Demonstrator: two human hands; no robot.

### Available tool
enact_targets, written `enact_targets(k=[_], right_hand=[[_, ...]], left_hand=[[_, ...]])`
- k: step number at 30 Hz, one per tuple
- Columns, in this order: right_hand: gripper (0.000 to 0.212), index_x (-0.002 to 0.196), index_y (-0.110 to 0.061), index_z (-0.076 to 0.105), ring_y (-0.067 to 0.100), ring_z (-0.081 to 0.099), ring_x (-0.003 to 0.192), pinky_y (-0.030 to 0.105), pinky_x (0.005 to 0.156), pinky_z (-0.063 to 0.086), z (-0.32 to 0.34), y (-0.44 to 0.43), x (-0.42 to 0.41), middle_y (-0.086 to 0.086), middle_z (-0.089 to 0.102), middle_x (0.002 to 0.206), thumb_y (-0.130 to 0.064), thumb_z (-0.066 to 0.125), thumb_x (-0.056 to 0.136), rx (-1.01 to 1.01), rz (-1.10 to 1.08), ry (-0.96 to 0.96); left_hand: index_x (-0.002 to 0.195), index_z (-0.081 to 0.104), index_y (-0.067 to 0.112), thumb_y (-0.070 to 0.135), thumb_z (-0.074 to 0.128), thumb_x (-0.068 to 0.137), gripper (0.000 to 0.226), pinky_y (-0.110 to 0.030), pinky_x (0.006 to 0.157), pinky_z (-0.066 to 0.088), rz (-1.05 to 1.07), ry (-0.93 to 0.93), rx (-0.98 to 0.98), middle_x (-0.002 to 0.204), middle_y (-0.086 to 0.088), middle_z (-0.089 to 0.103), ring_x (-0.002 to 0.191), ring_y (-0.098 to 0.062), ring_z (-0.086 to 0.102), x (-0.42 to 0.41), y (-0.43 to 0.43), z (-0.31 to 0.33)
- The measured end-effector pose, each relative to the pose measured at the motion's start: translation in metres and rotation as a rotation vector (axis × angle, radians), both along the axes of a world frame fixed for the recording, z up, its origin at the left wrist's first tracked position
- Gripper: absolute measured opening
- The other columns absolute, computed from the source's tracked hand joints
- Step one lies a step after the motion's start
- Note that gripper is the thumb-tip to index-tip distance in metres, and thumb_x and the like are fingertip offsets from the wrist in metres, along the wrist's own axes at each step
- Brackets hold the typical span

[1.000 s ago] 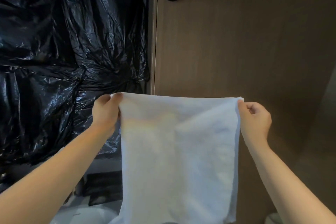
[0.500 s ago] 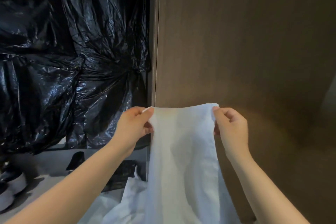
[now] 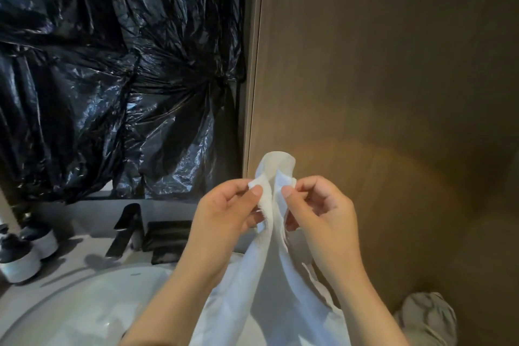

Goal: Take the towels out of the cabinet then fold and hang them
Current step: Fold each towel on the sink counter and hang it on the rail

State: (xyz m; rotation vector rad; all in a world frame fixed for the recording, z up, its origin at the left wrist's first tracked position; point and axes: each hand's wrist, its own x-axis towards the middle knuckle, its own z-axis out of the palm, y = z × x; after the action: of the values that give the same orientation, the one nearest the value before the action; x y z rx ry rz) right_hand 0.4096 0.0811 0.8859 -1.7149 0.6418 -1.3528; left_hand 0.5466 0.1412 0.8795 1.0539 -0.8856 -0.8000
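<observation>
White towel (image 3: 269, 275) hangs down by the sink (image 3: 84, 312), its top corners held side by side, one pinched in the left hand (image 3: 224, 218), one in the right hand (image 3: 320, 213). Behind are a black tap (image 3: 126, 227), black plastic sheeting (image 3: 112, 78) and a brown wood panel (image 3: 379, 64).

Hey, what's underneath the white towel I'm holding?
A white sink lies below the towel, beside a black faucet. Whatever is directly beneath the hanging cloth is covered.
</observation>
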Motion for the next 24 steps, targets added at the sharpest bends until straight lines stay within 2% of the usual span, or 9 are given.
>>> enact_targets(k=[3, 5, 9, 12, 15, 17, 19, 22, 24], right_hand=[[0.018, 0.090, -0.016, 0.068, 0.026, 0.067, 0.064, 0.027, 0.059, 0.058, -0.002, 0.006, -0.003, 0.006, 0.069, 0.075, -0.031, 0.070, 0.082, 0.071, 0.118, -0.001], [0.025, 0.106, -0.017, 0.065, 0.026, 0.070, 0.071, 0.025, 0.061, 0.057, -0.003, 0.006, -0.004, 0.006, 0.071, 0.082, -0.028, 0.066, 0.083, 0.111, 0.214, -0.016], [0.038, 0.131, -0.022, 0.057, 0.023, 0.070, 0.089, 0.022, 0.068, 0.057, -0.002, 0.002, -0.004, 0.001, 0.070, 0.096, -0.016, 0.055, 0.094, 0.088, 0.319, 0.029], [0.033, 0.123, -0.021, 0.064, 0.028, 0.069, 0.084, 0.023, 0.067, 0.057, 0.005, -0.002, -0.001, 0.010, 0.069, 0.094, -0.008, 0.058, 0.093, 0.046, 0.368, 0.092], [0.026, 0.109, -0.017, 0.068, 0.032, 0.065, 0.067, 0.023, 0.058, 0.056, 0.010, -0.004, 0.002, 0.019, 0.063, 0.084, -0.019, 0.066, 0.083, 0.030, 0.392, 0.103], [0.024, 0.101, -0.022, 0.067, 0.031, 0.061, 0.060, 0.024, 0.052, 0.054, 0.011, -0.005, 0.003, 0.016, 0.062, 0.076, -0.029, 0.070, 0.078, 0.008, 0.360, 0.146], [0.021, 0.094, -0.028, 0.066, 0.028, 0.059, 0.060, 0.026, 0.050, 0.049, 0.009, -0.007, 0.005, 0.013, 0.060, 0.073, -0.039, 0.072, 0.076, -0.036, 0.298, 0.199], [0.026, 0.086, -0.030, 0.064, 0.023, 0.057, 0.068, 0.032, 0.056, 0.049, 0.006, -0.012, 0.007, 0.004, 0.058, 0.075, -0.052, 0.074, 0.076, -0.161, 0.152, 0.268], [0.028, 0.084, -0.031, 0.063, 0.017, 0.053, 0.074, 0.025, 0.059, 0.047, 0.006, -0.014, 0.008, -0.006, 0.055, 0.081, -0.056, 0.069, 0.074, -0.226, 0.054, 0.295]], left_hand=[[0.096, 0.075, 0.018, 0.024, 0.063, 0.089, 0.015, -0.023, 0.072, 0.056, -0.008, -0.026, -0.026, 0.094, -0.010, 0.075, 0.086, -0.023, 0.073, -0.001, 0.009, -0.002], [0.095, 0.075, 0.018, 0.029, 0.065, 0.082, 0.020, -0.026, 0.070, 0.058, -0.017, -0.018, -0.055, 0.092, -0.012, 0.075, 0.082, -0.026, 0.073, -0.001, 0.015, -0.003], [0.100, 0.073, 0.017, 0.031, 0.064, 0.083, 0.024, -0.046, 0.084, 0.056, -0.017, -0.045, -0.067, 0.097, -0.015, 0.074, 0.086, -0.036, 0.072, 0.003, 0.025, -0.004], [0.103, 0.072, 0.017, 0.030, 0.063, 0.086, 0.024, -0.049, 0.086, 0.056, -0.032, -0.072, -0.082, 0.098, -0.016, 0.074, 0.087, -0.038, 0.072, 0.005, 0.030, -0.004], [0.101, 0.073, 0.019, 0.029, 0.062, 0.085, 0.021, -0.040, 0.079, 0.059, -0.033, -0.095, -0.089, 0.095, -0.014, 0.075, 0.085, -0.033, 0.073, 0.005, 0.034, -0.004], [0.099, 0.074, 0.022, 0.029, 0.062, 0.083, 0.021, -0.031, 0.076, 0.058, -0.006, -0.107, -0.082, 0.096, -0.009, 0.075, 0.087, -0.027, 0.073, 0.007, 0.034, -0.004], [0.099, 0.075, 0.021, 0.029, 0.063, 0.082, 0.022, -0.030, 0.078, 0.058, -0.001, -0.105, -0.079, 0.097, -0.008, 0.075, 0.090, -0.026, 0.072, 0.010, 0.035, -0.004], [0.099, 0.075, 0.022, 0.031, 0.063, 0.081, 0.023, -0.030, 0.079, 0.059, 0.002, -0.125, -0.081, 0.098, -0.006, 0.075, 0.091, -0.025, 0.072, 0.012, 0.036, -0.002], [0.099, 0.075, 0.023, 0.031, 0.063, 0.081, 0.023, -0.028, 0.079, 0.058, -0.002, -0.119, -0.081, 0.097, -0.006, 0.076, 0.091, -0.024, 0.072, 0.013, 0.036, 0.000]])
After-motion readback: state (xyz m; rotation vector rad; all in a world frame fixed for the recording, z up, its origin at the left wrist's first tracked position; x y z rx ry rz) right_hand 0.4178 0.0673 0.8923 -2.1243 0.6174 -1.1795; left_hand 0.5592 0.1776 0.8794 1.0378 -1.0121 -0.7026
